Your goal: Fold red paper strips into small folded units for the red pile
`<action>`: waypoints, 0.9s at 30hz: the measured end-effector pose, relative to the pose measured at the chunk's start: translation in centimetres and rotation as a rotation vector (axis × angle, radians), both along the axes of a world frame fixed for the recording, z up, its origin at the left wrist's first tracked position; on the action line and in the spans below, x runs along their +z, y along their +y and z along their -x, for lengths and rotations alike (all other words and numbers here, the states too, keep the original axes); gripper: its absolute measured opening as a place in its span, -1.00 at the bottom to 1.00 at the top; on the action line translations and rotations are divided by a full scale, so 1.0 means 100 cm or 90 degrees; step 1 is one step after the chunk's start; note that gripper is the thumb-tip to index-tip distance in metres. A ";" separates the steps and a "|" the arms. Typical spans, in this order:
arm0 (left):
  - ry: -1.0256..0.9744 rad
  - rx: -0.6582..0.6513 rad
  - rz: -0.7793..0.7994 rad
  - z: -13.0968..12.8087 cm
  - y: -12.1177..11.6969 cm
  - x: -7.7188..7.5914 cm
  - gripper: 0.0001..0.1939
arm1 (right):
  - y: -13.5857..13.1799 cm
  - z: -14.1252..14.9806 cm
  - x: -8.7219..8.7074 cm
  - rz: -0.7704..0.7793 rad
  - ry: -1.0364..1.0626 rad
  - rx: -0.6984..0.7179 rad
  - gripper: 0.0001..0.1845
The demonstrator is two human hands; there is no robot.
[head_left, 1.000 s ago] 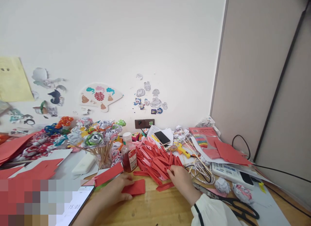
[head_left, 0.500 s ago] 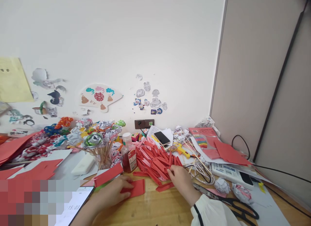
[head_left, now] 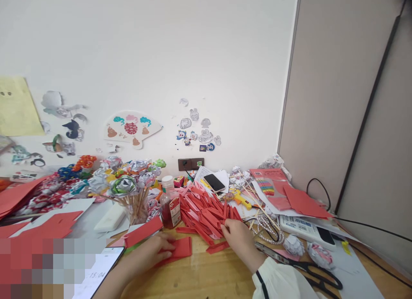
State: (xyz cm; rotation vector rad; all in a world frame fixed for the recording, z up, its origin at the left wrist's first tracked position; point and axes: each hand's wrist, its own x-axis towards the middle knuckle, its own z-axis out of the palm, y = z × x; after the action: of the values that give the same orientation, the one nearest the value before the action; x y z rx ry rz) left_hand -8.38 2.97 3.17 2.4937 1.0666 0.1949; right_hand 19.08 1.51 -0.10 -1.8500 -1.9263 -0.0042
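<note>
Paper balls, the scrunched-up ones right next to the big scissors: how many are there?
2. The white ball sits just behind the middle of the scissors. The pink-and-white ball is right of it, behind the handles. Another could be hidden underneath something.

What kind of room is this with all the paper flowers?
Probably a craft corner, maybe at home or in a classroom; I can't tell which. The clues are the paper flowers, the heap of folded red strips and the big scissors on the wooden table.
</note>
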 end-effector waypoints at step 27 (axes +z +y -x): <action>-0.375 0.257 0.168 -0.060 -0.014 -0.010 -0.60 | -0.022 0.029 0.003 -0.092 0.230 0.372 -0.40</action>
State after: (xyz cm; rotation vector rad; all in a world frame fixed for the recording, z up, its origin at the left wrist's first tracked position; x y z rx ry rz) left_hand -2.37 1.54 2.19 1.7905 1.2145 0.7928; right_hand 16.22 -0.65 0.19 -1.0550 -2.0579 0.3425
